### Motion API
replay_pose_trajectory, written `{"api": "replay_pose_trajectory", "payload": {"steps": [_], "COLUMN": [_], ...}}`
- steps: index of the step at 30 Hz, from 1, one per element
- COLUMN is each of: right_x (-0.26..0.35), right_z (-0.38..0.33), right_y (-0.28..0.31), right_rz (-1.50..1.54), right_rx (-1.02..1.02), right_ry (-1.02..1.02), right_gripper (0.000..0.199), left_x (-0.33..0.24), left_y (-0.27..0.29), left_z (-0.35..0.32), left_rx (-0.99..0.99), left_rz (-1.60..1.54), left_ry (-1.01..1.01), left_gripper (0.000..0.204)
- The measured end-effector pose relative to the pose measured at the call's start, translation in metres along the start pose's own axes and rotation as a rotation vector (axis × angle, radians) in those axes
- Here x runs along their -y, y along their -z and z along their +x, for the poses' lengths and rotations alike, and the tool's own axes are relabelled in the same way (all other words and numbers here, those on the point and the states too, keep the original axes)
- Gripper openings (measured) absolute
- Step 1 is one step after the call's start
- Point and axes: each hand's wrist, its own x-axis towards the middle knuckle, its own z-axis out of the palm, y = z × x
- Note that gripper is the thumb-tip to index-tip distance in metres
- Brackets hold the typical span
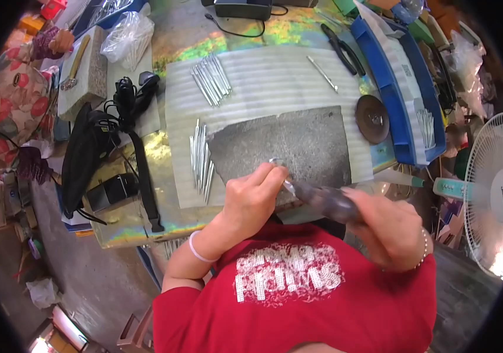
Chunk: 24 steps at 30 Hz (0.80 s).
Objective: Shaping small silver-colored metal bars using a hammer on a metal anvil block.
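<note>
Over the near edge of a dark grey slab (pixel 281 141), my left hand (pixel 254 191) is closed in a pinch on a small shiny metal piece (pixel 275 160). Most of that piece is hidden by the fingers. My right hand (pixel 387 226) is wrapped round a dark-handled tool (pixel 325 200), smeared by motion, its metal end close to my left fingertips. Thin silvery metal rods (pixel 201 162) lie in a bundle left of the slab. Another bundle of rods (pixel 211 79) rests farther back on the white foam sheet (pixel 263 70).
Dark-handled pliers (pixel 344 50), a slim metal rod (pixel 322 73) and a round brown dish (pixel 372 119) are at the right, beside a blue tray (pixel 390 88). A black bag (pixel 87 153) and a stone block with a hammer (pixel 78 62) stand left. A fan (pixel 492 188) is far right. Another person's hand (pixel 60 42) shows far left.
</note>
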Motion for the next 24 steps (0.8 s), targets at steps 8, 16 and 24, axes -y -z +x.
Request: {"api": "replay_pose_trajectory", "payload": {"steps": [8, 16, 24], "right_x": [-0.024, -0.089, -0.044], "right_z": [-0.005, 0.015, 0.036], "right_y": [-0.017, -0.078, -0.095], "right_rz": [0.012, -0.341, 0.673], "right_rx": [-0.338, -0.337, -0.389], "right_ry": [-0.185, -0.213, 0.006], "right_gripper": [0.040, 0.044, 0.034], "left_x": [-0.042, -0.035, -0.049], "left_y": [0.013, 0.038, 0.016], "left_z": [0.000, 0.003, 0.008], "left_rx": [0.001, -0.216, -0.251], "left_rz": [-0.692, -1.780, -1.883], "left_ry": [0.428, 0.837, 0.949], "left_gripper": [0.011, 0.012, 0.007]}}
